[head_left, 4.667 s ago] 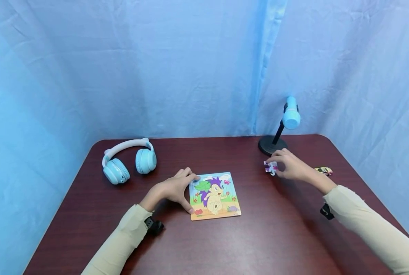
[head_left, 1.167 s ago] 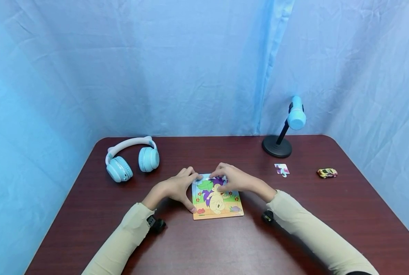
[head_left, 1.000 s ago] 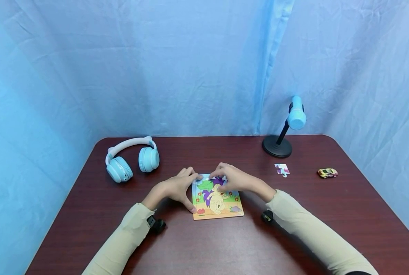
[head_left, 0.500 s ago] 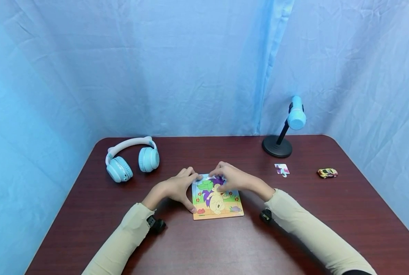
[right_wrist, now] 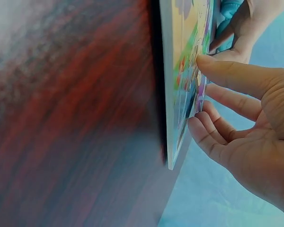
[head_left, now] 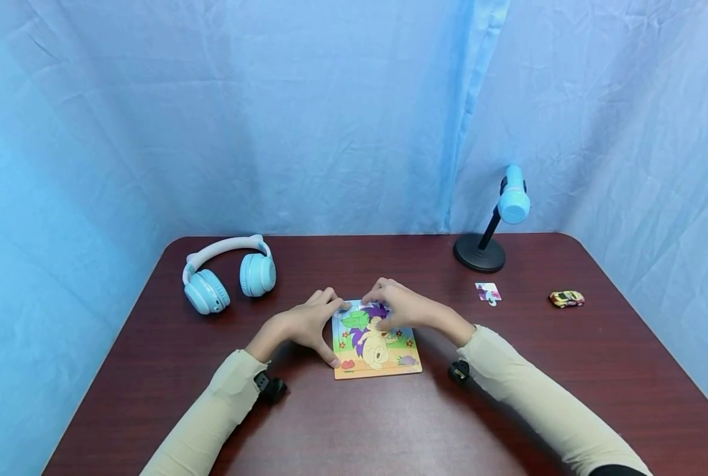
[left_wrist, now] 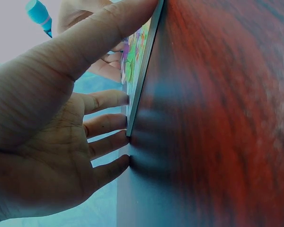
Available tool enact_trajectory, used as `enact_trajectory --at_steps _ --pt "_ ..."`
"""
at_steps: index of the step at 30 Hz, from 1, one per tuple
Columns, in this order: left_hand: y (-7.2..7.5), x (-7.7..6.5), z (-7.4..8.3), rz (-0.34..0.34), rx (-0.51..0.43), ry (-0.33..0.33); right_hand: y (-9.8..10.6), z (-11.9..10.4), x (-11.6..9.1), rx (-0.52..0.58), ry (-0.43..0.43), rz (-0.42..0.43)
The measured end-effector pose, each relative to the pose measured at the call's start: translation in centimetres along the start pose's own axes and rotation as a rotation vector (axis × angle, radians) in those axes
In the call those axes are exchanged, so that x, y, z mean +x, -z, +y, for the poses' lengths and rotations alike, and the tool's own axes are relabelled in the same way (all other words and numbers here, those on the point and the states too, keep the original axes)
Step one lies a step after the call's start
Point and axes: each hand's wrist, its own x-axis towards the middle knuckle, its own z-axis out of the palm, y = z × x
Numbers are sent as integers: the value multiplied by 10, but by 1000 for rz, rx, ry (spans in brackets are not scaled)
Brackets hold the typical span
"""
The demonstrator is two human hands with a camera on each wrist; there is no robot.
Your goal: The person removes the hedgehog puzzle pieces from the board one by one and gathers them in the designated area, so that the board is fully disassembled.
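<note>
A square picture puzzle (head_left: 374,367) with a purple-haired hedgehog lies flat on the table. My left hand (head_left: 307,325) spans its left side, thumb at the near corner and fingertips at the far one; in the left wrist view those fingers (left_wrist: 106,124) are nearly straight along the board's edge. Over the puzzle's upper right part, my right hand (head_left: 408,308) pinches a puzzle piece (right_wrist: 200,94) with purple on it between thumb and fingers, right at the board's surface. Much of this piece is hidden by the fingers. Another puzzle piece (head_left: 487,292), white and purple, lies off to the right.
Light blue cat-ear headphones (head_left: 257,274) lie at the back left. A blue microphone (head_left: 514,198) on a black stand (head_left: 478,254) rises at the back right, with a small yellow toy car (head_left: 566,299) nearer the right edge. Blue curtain surrounds the dark red table (head_left: 354,430).
Since the oldest frame, my right hand has come left from beside the microphone stand to the puzzle. Over the last second both hands have stayed almost still, the right shifting only slightly.
</note>
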Motion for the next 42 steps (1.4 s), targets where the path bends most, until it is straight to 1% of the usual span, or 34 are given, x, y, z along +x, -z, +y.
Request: enact_trajectory --at_steps 8,17,20,32,37,42 --pt "0 1 -1 -1 4 -1 2 -2 0 -24 26 24" --pt "-1 1 -1 -6 0 2 0 -9 -2 -62 23 40" --pt "-1 1 -1 -8 -3 6 -1 -10 -3 -69 36 52" --pt "-1 0 0 -11 -3 9 -6 1 -4 -111 86 90" --pt "-1 0 0 -11 -2 11 -3 6 -6 -97 91 101" --pt "-1 0 0 -8 -2 13 1 14 -12 -128 93 126"
